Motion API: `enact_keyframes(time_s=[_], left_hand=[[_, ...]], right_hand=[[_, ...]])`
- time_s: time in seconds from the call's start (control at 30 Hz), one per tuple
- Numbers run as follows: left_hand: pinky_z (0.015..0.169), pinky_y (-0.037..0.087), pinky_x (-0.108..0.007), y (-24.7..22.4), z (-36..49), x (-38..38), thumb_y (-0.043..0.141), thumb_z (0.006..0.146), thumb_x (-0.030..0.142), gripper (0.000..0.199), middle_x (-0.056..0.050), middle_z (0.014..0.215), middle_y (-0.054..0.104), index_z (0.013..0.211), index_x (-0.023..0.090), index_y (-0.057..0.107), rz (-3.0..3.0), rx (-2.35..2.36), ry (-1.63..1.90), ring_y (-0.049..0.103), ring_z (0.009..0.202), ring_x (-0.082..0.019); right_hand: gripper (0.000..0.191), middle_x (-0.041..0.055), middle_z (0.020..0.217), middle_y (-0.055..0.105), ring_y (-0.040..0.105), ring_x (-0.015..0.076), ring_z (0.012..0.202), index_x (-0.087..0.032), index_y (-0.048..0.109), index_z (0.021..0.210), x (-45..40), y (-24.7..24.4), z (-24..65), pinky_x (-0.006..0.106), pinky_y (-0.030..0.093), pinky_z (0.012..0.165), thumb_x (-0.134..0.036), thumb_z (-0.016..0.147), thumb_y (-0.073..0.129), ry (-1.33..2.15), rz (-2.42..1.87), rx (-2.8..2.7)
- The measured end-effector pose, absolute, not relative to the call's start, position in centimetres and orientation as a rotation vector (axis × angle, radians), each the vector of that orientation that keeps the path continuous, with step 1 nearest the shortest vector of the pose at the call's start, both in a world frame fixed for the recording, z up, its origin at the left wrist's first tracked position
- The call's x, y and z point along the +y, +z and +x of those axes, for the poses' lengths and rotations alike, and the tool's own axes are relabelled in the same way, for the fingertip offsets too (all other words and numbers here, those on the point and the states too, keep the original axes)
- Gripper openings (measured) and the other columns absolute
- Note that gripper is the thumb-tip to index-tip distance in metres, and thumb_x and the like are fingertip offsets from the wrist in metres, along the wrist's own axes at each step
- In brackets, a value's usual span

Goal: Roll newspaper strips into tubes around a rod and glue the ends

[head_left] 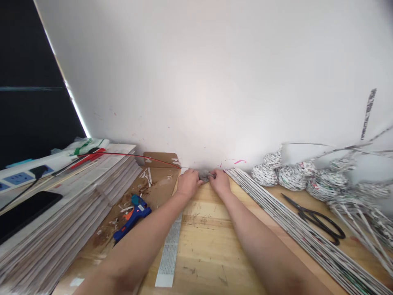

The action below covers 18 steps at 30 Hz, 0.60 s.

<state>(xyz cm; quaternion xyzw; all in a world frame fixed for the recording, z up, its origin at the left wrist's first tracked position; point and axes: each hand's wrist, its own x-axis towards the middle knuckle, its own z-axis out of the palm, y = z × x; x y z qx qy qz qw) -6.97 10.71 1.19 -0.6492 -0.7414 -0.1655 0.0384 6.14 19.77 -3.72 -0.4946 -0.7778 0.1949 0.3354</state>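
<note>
Both arms reach straight out to the far edge of the wooden table (211,241), against the white wall. Between my hands lies a small grey crumpled lump (203,176), which looks like a wad of cloth, though its kind is not clear. My left hand (188,182) has its fingers bent around the lump's left side. On its right side, my right hand (220,181) pinches it with thumb and fingers. A flat strip of newspaper (170,252) runs under my left forearm. The fingertips are small and partly hidden.
Left: a blue glue gun (133,219) on stained cardboard (101,246), a stack of newspaper (101,196), a phone (30,213) and a power strip (52,166). Right: rolled paper sticks (285,219), black scissors (319,219) and several woven paper gourd shapes (265,175).
</note>
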Motion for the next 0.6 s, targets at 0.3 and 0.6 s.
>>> enact_keyframes(time_s=[0.3, 0.6], left_hand=[[0.094, 0.044, -0.040, -3.4, -6.9, -4.6, 0.048, 0.087, 0.030, 0.038, -0.013, 0.126, 0.059, 0.123, 0.018, 0.056, -2.034, -2.196, -0.501, 0.052, 0.119, -0.028], [0.080, 0.051, -0.032, -3.6, -6.7, -7.9, 0.036, 0.082, 0.002, 0.052, -0.009, 0.102, 0.069, 0.130, 0.019, 0.050, -2.045, -2.212, -0.761, 0.065, 0.090, -0.019]], right_hand=[[0.034, 0.0063, 0.089, 0.063, 0.056, 0.0179, 0.083, -0.016, 0.058, 0.087, 19.1, -3.2, 6.1, 0.026, 0.041, 0.073, -0.042, 0.070, 0.070, 0.430, -1.209, -1.862], [0.044, 0.0065, 0.060, 0.063, 0.060, 0.0202, 0.065, -0.019, 0.060, 0.057, 13.9, -1.1, 4.4, 0.028, 0.037, 0.059, -0.060, 0.073, 0.061, 0.575, -1.154, -2.254]])
